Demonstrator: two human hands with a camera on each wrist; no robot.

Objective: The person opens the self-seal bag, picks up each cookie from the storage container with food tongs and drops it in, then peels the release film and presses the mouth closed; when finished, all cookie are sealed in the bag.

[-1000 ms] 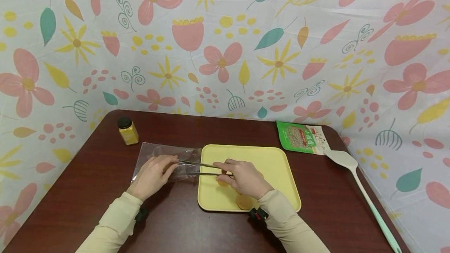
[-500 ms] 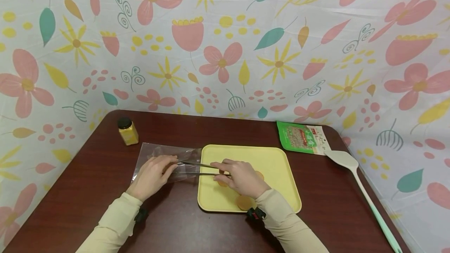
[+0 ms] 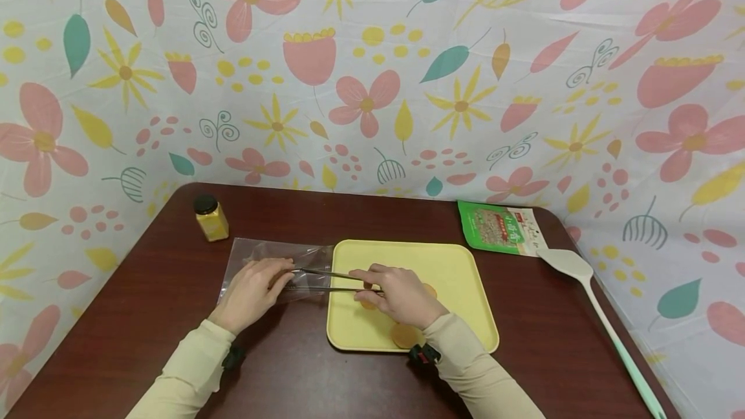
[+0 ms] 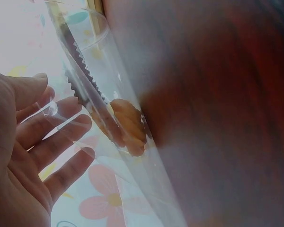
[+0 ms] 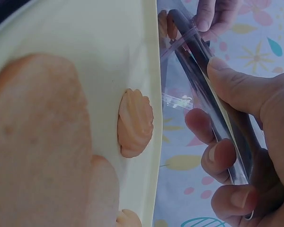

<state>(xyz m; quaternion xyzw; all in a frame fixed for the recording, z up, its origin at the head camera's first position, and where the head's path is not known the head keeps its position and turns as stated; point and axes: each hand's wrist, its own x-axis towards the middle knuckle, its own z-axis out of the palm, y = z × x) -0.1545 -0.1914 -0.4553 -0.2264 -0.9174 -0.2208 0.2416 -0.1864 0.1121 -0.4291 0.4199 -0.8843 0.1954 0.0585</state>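
My left hand [image 3: 251, 293] holds a clear plastic bag [image 3: 244, 252] lying left of the tray; its film passes by the thumb and fingers in the left wrist view. My right hand [image 3: 401, 293] grips metal tongs [image 3: 334, 289] over the tray's left part. The tongs' arms stand apart and reach left into the bag's mouth. In the left wrist view the serrated tong ends are inside the bag, with brown ridged cookies [image 4: 130, 124] at their tips. Whether the tongs touch them I cannot tell. More cookies [image 5: 135, 123] lie on the yellow tray [image 3: 448, 264], partly hidden by my right hand.
A jar with a black lid and yellow contents [image 3: 213, 220] stands at the back left. At the back right lies a green-and-white food packet [image 3: 497, 228]. A white spatula with a mint handle [image 3: 602, 312] lies along the table's right side. Behind hangs a flower-patterned cloth [image 3: 372, 83].
My right hand and the tongs have shifted very slightly left since the first frame. Left hand and bag look the same.
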